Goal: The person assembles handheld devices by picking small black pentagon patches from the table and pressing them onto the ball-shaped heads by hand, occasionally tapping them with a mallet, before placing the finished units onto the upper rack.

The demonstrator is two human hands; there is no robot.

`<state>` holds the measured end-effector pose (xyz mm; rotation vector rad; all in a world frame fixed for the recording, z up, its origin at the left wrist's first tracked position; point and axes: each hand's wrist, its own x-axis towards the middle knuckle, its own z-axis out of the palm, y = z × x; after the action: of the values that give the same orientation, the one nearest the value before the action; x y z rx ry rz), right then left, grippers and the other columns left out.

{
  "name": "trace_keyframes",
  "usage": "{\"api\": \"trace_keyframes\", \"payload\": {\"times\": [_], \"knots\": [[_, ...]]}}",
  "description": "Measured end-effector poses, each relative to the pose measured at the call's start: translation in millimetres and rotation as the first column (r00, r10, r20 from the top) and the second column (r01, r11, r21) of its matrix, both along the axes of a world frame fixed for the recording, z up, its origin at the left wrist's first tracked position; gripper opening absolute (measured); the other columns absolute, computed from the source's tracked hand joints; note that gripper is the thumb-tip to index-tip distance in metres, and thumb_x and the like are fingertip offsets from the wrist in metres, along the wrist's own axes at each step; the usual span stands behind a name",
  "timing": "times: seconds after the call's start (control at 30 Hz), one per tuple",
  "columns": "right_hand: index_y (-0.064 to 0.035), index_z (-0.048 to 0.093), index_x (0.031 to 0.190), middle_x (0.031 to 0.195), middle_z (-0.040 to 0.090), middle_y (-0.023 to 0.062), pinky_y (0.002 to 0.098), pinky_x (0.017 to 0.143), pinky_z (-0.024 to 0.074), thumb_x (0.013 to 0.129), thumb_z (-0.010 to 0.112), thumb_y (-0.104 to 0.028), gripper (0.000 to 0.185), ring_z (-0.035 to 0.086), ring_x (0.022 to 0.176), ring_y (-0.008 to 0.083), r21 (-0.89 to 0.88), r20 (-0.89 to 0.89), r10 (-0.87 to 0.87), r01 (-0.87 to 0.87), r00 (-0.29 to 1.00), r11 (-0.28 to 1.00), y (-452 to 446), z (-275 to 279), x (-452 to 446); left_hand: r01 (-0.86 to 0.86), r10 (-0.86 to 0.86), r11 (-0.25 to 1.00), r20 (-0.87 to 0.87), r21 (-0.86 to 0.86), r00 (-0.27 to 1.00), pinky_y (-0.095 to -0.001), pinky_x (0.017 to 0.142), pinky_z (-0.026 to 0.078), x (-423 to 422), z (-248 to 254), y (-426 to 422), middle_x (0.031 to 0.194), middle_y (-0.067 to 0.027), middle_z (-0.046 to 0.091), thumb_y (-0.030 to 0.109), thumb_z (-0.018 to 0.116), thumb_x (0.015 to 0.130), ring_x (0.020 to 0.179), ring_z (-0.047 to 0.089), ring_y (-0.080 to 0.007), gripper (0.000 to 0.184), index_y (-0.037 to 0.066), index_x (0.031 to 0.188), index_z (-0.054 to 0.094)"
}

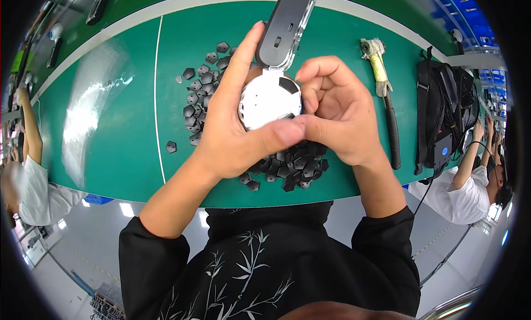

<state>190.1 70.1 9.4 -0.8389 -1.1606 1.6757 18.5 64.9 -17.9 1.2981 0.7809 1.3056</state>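
Observation:
A device with a white round end (265, 103) and a long black arm (282, 35) is held over the table. My left hand (235, 123) wraps around the round end, its thumb across the lower face. At the right rim, my right hand (343, 107) has its thumb pressed near a dark inset and its other fingers curled; whether a small piece is between them is hidden. Another dark inset (288, 86) shows at the upper right of the white face. Several small black five-sided pieces (191, 111) with holes lie left of and below the device, partly hidden by my hands.
A hammer (391, 121) with a wrapped head lies right of my hands. Beyond it is a black backpack (442, 99) with cables. Clear plastic sheeting (91, 107) covers part of the green table (144, 148) at left. Other people (470, 187) sit on both sides.

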Motion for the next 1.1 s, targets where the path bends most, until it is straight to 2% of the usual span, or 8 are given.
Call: {"api": "trace_keyframes", "payload": {"times": [0.17,0.3,0.33,0.47,0.5,0.63,0.83,1.1], "knots": [[-0.0014,0.068,0.088,0.076,0.054,-0.0017,0.0158,0.059,0.0388,0.08,0.073,0.003,0.01,0.046,0.065,0.0044,-0.059,-0.165,0.048,-0.058,0.985,0.997,9,1,9,0.037,-0.032,0.997,0.082,-0.064,0.996,-0.0293,0.083,0.048,2,6,0,0.117,-0.0183,0.062,0.017,0.073,0.076,0.093,0.062,-0.0221,0.09,0.0,0.15,0.024],[-0.0007,0.067,0.092,0.078,0.056,0.0017,0.0181,0.059,0.0398,0.081,0.068,0.003,0.012,0.048,0.064,0.0069,0.131,0.468,-0.128,0.074,0.875,0.989,28,0,31,0.051,-0.019,0.983,0.178,-0.179,0.984,-0.0282,0.077,0.05,-4,8,1,0.112,-0.0189,0.064,0.011,0.067,0.074,0.088,0.064,-0.0228,0.088,0.0,0.15,0.024],[-0.0007,0.067,0.092,0.078,0.056,0.0017,0.0181,0.059,0.0398,0.081,0.068,0.003,0.012,0.048,0.064,0.0069,0.131,0.47,-0.13,0.077,0.873,0.988,31,1,35,0.055,-0.022,0.982,0.18,-0.179,0.983,-0.0282,0.077,0.05,-6,7,2,0.112,-0.0189,0.064,0.011,0.067,0.074,0.088,0.064,-0.0228,0.088,0.0,0.15,0.024],[-0.0016,0.067,0.093,0.082,0.058,0.0022,0.0201,0.061,0.041,0.082,0.07,-0.002,0.012,0.051,0.068,0.0085,-0.012,0.834,0.074,-0.116,0.547,0.993,38,8,45,0.078,-0.021,0.97,0.239,-0.229,0.971,-0.029,0.071,0.054,-12,6,4,0.109,-0.0204,0.064,0.011,0.066,0.073,0.083,0.065,-0.0238,0.088,0.0,0.15,0.024],[-0.0016,0.067,0.093,0.082,0.058,0.0022,0.0201,0.061,0.041,0.082,0.07,-0.002,0.012,0.051,0.068,0.0085,-0.013,0.835,0.074,-0.115,0.545,0.993,37,6,44,0.079,-0.022,0.97,0.241,-0.229,0.97,-0.029,0.071,0.054,-13,7,5,0.109,-0.0204,0.064,0.011,0.066,0.073,0.083,0.065,-0.0238,0.088,0.0,0.15,0.024],[-0.0033,0.067,0.095,0.086,0.059,0.0028,0.0246,0.066,0.0438,0.08,0.07,-0.002,0.015,0.054,0.074,0.0135,0.51,0.766,-0.324,-0.219,0.555,0.831,29,-20,24,0.103,-0.03,0.95,0.241,-0.296,0.97,-0.0282,0.064,0.056,-15,10,10,0.105,-0.0208,0.065,0.014,0.065,0.075,0.079,0.066,-0.024,0.086,0.0,0.15,0.025],[-0.0052,0.067,0.095,0.089,0.06,0.0041,0.0294,0.071,0.0458,0.079,0.068,-0.002,0.017,0.056,0.08,0.0197,0.536,0.8,-0.352,-0.317,0.486,0.783,18,-37,12,-0.029,0.069,0.982,0.213,-0.189,0.975,-0.0286,0.06,0.059,-1,6,10,0.102,-0.0198,0.065,0.014,0.063,0.076,0.079,0.066,-0.0249,0.083,-0.001,0.148,0.026],[-0.0058,0.067,0.095,0.088,0.06,0.0045,0.0319,0.073,0.0464,0.079,0.066,0.0,0.017,0.057,0.081,0.0227,0.481,0.825,-0.315,-0.289,0.469,0.828,17,-34,13,-0.127,0.138,0.99,0.204,-0.069,0.969,-0.0305,0.062,0.059,-5,4,12,0.115,-0.0233,0.059,0.011,0.06,0.081,0.084,0.067,-0.027,0.069,-0.003,0.143,0.035]]}}
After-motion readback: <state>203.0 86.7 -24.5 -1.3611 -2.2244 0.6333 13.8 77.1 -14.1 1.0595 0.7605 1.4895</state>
